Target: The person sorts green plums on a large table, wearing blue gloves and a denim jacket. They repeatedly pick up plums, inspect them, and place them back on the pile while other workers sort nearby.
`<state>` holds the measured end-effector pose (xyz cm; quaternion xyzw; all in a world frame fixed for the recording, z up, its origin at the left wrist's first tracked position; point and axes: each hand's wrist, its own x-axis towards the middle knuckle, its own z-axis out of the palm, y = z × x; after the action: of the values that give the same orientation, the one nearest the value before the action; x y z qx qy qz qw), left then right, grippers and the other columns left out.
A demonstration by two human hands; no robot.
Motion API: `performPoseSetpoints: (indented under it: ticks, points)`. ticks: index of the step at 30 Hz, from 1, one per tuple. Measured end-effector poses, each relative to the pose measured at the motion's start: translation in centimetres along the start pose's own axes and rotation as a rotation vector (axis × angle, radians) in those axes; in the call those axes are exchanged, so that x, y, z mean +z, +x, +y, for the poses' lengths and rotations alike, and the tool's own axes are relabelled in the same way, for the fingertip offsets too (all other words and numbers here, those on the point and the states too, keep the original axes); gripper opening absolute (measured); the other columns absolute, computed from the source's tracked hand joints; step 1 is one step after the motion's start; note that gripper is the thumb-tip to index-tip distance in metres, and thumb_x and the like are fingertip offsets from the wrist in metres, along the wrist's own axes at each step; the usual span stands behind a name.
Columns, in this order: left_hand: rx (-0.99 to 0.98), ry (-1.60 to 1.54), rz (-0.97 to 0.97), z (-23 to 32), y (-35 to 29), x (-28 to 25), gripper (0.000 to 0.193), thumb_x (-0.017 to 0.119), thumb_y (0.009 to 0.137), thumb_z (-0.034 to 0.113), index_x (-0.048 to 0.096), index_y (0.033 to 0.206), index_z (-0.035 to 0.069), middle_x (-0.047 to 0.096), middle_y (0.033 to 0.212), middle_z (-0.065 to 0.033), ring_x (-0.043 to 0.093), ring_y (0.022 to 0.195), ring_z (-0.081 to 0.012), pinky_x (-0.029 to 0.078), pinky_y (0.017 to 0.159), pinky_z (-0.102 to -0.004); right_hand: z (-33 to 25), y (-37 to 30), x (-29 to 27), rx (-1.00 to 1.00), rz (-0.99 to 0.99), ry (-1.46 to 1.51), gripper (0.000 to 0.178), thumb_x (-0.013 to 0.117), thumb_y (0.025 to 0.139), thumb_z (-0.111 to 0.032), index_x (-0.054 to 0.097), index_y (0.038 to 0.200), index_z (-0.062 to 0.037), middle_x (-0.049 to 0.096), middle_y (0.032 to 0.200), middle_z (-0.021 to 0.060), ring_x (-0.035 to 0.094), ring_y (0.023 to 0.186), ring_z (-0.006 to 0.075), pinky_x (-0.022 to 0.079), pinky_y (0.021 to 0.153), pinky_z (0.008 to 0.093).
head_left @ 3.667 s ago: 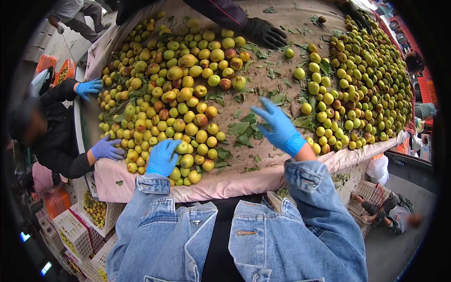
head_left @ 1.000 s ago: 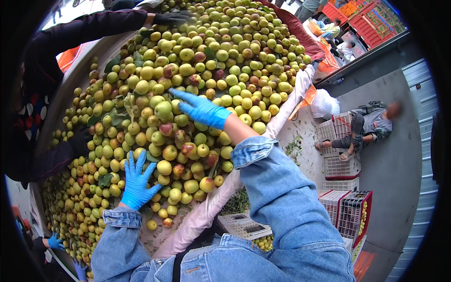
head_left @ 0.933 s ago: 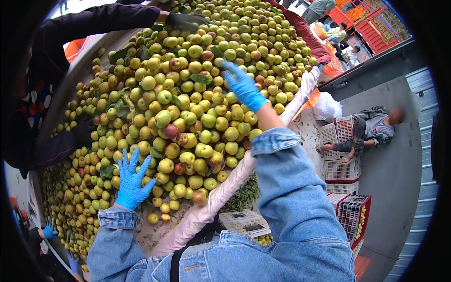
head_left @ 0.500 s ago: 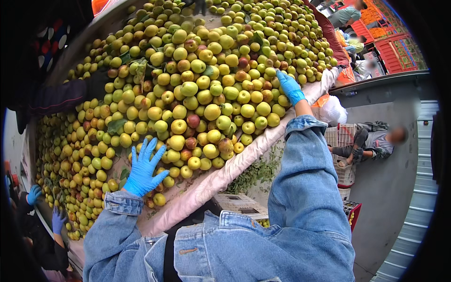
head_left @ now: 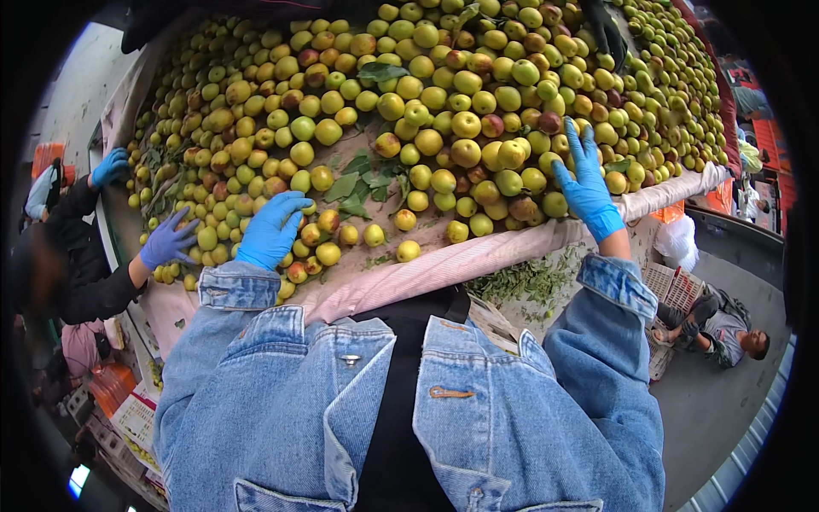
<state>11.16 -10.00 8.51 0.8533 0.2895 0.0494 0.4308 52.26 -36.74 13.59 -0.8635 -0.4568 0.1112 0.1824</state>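
Round yellow-green fruits (head_left: 466, 125), some blushed red, cover a broad cloth-lined table. My left hand (head_left: 275, 230), in a blue glove, rests against fruits near the front edge. Its fingers stretch to the right, close together, and no fruit shows in its grip; its palm side is hidden. My right hand (head_left: 592, 192), also in a blue glove, reaches over the pile farther right. Its fingers are apart, touching the fruits there. Green leaves (head_left: 358, 183) lie on a bare patch of cloth between my hands.
A rolled pink cloth edge (head_left: 426, 269) borders the table in front of me. On the left, a co-worker's purple-gloved hand (head_left: 169, 241) and a blue-gloved hand (head_left: 109, 167) reach to the fruits. Loose leaves (head_left: 533, 280) and crates (head_left: 674, 286) lie beyond the edge; a person (head_left: 721, 333) sits at right.
The view has turned, bringing the left-hand co-workers further in. My left hand's spread fingers have drawn together. My right hand's fingers have parted over the fruits.
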Motion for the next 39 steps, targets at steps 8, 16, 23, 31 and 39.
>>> performPoseSetpoints:
  ticks: [8, 16, 23, 31, 39]
  points:
    - [-0.032, 0.260, -0.105, -0.5, -5.1, 3.0, 0.070, 0.074, 0.071, 0.028, 0.044, 0.133, 0.021, 0.039, 0.135, -0.0099, 0.047, 0.111, -0.0284, 0.041, 0.093, -0.0373, -14.7, -6.2, 5.7, -0.294, -0.339, 0.084, 0.033, 0.064, 0.079, -0.015, 0.060, 0.112, -0.0169, 0.063, 0.088, 0.0087, 0.061, 0.079, 0.0275, 0.049, 0.070, 0.0383]
    - [0.133, 0.481, -0.075, -1.3, -4.2, 2.8, 0.055, 0.070, 0.070, 0.027, 0.055, 0.122, 0.023, 0.048, 0.120, -0.0079, 0.046, 0.108, -0.0282, 0.038, 0.090, -0.0413, -19.9, -6.9, 15.9, -0.382, -0.691, 0.109, 0.033, 0.065, 0.078, -0.028, 0.060, 0.107, -0.0138, 0.064, 0.079, 0.0119, 0.062, 0.075, 0.0334, 0.049, 0.065, 0.0429]
    - [0.236, 0.499, -0.087, -7.8, -8.1, -1.9, 0.021, 0.066, 0.069, 0.009, 0.067, 0.088, 0.017, 0.057, 0.108, -0.0061, 0.056, 0.095, -0.0275, 0.047, 0.075, -0.0395, -17.2, -7.0, 9.6, -0.132, -0.619, -0.014, 0.021, 0.063, 0.079, -0.025, 0.065, 0.095, -0.0103, 0.064, 0.077, 0.0121, 0.062, 0.074, 0.0317, 0.049, 0.065, 0.0402]
    - [0.405, 0.445, -0.145, 0.1, -1.6, 4.0, 0.052, 0.064, 0.078, 0.031, 0.052, 0.127, 0.018, 0.038, 0.139, -0.0106, 0.032, 0.129, -0.0350, 0.022, 0.107, -0.0523, -16.2, -6.7, 11.2, -0.015, -0.441, -0.133, 0.069, 0.069, 0.073, -0.027, 0.037, 0.134, -0.0250, 0.062, 0.097, 0.0124, 0.061, 0.086, 0.0326, 0.050, 0.073, 0.0417]
    - [0.559, 0.639, -0.160, -3.0, -2.4, 4.4, 0.040, 0.063, 0.071, 0.018, 0.061, 0.111, 0.021, 0.054, 0.097, -0.0046, 0.049, 0.103, -0.0264, 0.035, 0.094, -0.0450, -14.0, -6.2, 10.8, -0.002, -0.266, 0.025, 0.041, 0.063, 0.078, -0.017, 0.056, 0.118, -0.0176, 0.064, 0.093, 0.0089, 0.062, 0.082, 0.0312, 0.051, 0.070, 0.0395]
